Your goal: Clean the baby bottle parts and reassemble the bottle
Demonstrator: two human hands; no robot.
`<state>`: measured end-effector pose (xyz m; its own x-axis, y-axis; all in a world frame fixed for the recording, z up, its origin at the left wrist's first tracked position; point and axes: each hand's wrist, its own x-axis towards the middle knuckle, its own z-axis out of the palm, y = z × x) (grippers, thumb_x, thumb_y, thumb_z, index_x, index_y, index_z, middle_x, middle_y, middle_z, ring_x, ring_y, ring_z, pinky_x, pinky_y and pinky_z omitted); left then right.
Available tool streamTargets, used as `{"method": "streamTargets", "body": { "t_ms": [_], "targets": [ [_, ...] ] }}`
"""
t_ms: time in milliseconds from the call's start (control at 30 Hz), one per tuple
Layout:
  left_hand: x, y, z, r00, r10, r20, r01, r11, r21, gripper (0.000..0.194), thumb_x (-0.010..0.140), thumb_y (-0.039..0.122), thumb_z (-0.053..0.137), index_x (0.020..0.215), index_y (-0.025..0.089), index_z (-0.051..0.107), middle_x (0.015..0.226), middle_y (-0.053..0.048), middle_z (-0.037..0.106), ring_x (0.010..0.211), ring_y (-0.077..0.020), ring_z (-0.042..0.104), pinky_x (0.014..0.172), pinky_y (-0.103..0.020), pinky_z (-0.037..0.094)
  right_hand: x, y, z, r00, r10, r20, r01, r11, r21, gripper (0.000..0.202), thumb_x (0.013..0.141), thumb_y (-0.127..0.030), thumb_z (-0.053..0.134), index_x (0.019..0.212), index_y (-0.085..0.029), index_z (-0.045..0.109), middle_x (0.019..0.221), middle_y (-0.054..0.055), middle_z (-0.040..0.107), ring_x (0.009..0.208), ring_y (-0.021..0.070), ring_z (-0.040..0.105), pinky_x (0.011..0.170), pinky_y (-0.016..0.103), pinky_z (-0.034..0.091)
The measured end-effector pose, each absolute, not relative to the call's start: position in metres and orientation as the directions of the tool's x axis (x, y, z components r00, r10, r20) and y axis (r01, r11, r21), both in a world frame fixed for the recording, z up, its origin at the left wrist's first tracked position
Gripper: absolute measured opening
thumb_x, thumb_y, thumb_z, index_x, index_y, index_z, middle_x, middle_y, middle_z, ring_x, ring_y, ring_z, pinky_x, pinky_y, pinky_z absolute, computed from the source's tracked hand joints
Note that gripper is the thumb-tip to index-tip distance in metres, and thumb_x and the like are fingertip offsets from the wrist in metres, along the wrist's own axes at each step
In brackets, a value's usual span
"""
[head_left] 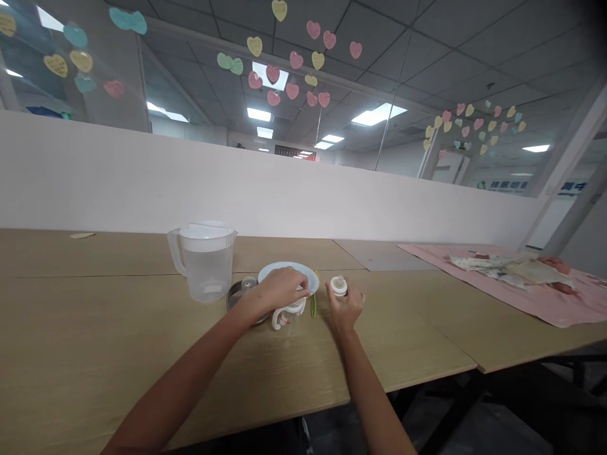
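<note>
Hands apart above the table, right gripping white-ringed cap

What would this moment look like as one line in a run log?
left hand: at white-handled bottle | right hand: holds white-ringed cap | nearby: pitcher, plate

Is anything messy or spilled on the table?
I see no spill. The whitish cloth looks messy, bunched up on the pink sheet at the right. A small pale scrap also looks odd, alone near the wall.
</note>
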<state>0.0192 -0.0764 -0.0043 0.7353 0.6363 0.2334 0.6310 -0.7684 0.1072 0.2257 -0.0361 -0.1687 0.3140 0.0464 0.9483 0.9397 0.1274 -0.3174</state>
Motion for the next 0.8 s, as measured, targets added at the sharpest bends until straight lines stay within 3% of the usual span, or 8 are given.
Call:
{"method": "streamTargets", "body": {
  "t_ms": [100,200,267,400,500,600,800],
  "targets": [
    [0.006,-0.07,0.001,0.748,0.65,0.135,0.609,-0.753,0.25,0.017,0.081,0.031,0.061,0.086,0.02,0.073,0.087,-0.002,0.073,0.078,-0.0172,0.064,0.062,-0.024,0.039,0.22,-0.037,-0.171,0.26,0.102,0.96,0.951,0.142,-0.273,0.038,0.084,-0.054,0.055,0.095,-0.018,0.06,0.074,0.005,0.057,0.071,0.0206,0.051,0.074,0.037,0.039],
    [0.0,-0.063,0.002,0.772,0.627,0.105,0.573,-0.758,0.312,0.018,0.075,0.03,0.065,0.088,0.019,0.074,0.089,-0.002,0.073,0.077,-0.0159,0.063,0.063,-0.022,0.039,0.208,-0.041,-0.172,0.211,0.18,0.961,0.942,0.226,-0.249,0.033,0.085,-0.051,0.052,0.092,-0.02,0.058,0.078,0.005,0.054,0.076,0.0219,0.05,0.072,0.037,0.04],
    [-0.002,-0.058,0.001,0.791,0.602,0.107,0.542,-0.771,0.333,0.019,0.073,0.028,0.067,0.088,0.019,0.073,0.09,-0.002,0.073,0.079,-0.0157,0.063,0.065,-0.021,0.04,0.197,-0.044,-0.171,0.221,0.201,0.954,0.912,0.304,-0.275,0.034,0.085,-0.047,0.052,0.102,-0.019,0.058,0.085,0.007,0.056,0.083,0.023,0.052,0.075,0.038,0.043],
    [-0.004,-0.047,-0.004,0.803,0.588,0.097,0.525,-0.775,0.352,0.019,0.071,0.024,0.069,0.089,0.017,0.072,0.089,-0.002,0.072,0.083,-0.0161,0.062,0.067,-0.02,0.041,0.176,-0.049,-0.169,0.246,0.104,0.964,0.868,0.42,-0.267,0.049,0.086,-0.045,0.054,0.125,-0.017,0.045,0.106,0.014,0.057,0.096,0.0258,0.055,0.08,0.042,0.046],
    [-0.005,-0.04,-0.007,0.818,0.568,0.095,0.499,-0.781,0.376,0.018,0.069,0.022,0.071,0.086,0.016,0.07,0.086,-0.003,0.071,0.083,-0.0162,0.062,0.067,-0.021,0.042,0.165,-0.05,-0.17,0.185,0.044,0.982,0.876,0.445,-0.185,0.05,0.084,-0.046,0.056,0.124,-0.017,0.044,0.104,0.014,0.058,0.094,0.0264,0.058,0.079,0.044,0.048],
    [-0.005,-0.038,-0.008,0.832,0.545,0.104,0.452,-0.774,0.443,0.016,0.07,0.024,0.07,0.082,0.016,0.065,0.085,-0.002,0.07,0.082,-0.0157,0.062,0.067,-0.021,0.043,0.16,-0.051,-0.17,0.107,0.064,0.992,0.864,0.488,-0.125,0.043,0.085,-0.046,0.055,0.117,-0.019,0.046,0.099,0.012,0.059,0.092,0.0252,0.059,0.078,0.043,0.049],
    [-0.005,-0.034,-0.014,0.817,0.571,0.084,0.428,-0.697,0.575,0.036,0.071,0.02,0.068,0.103,0.02,0.051,0.096,-0.003,0.071,0.08,-0.0143,0.064,0.071,-0.023,0.046,0.156,-0.056,-0.163,0.05,0.097,0.994,0.84,0.535,-0.095,0.033,0.085,-0.039,0.058,0.11,-0.019,0.051,0.095,0.01,0.063,0.087,0.0229,0.06,0.078,0.038,0.045]
  ]
}}
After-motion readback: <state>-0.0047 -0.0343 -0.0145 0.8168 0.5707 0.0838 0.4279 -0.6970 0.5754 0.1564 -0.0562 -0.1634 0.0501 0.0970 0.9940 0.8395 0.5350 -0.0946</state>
